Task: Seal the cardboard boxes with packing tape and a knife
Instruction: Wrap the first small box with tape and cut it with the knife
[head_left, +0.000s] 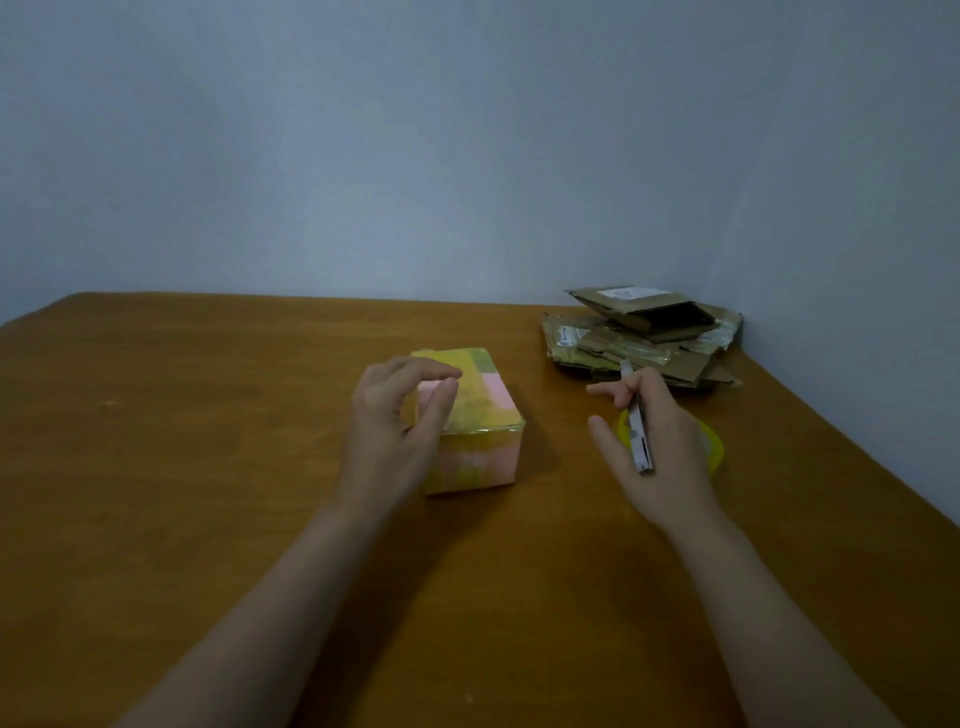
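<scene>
Centre: small pink-and-yellow box (485, 410), closed, contents hidden; the left hand (389, 421) curls over its left side, thumb meeting forefinger, though whether they pinch tape cannot be told. Right of centre, the right hand (660, 452) grips a utility knife (639, 434) over the yellow tape roll (714, 447); any strip should likely be held taut and cut close. Flattened cartons (644, 338) lie stacked upper right.

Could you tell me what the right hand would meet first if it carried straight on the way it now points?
Probably the pile of flattened brown cardboard boxes; the right hand, holding the grey knife, points toward its near edge, though depth is unclear.
</scene>
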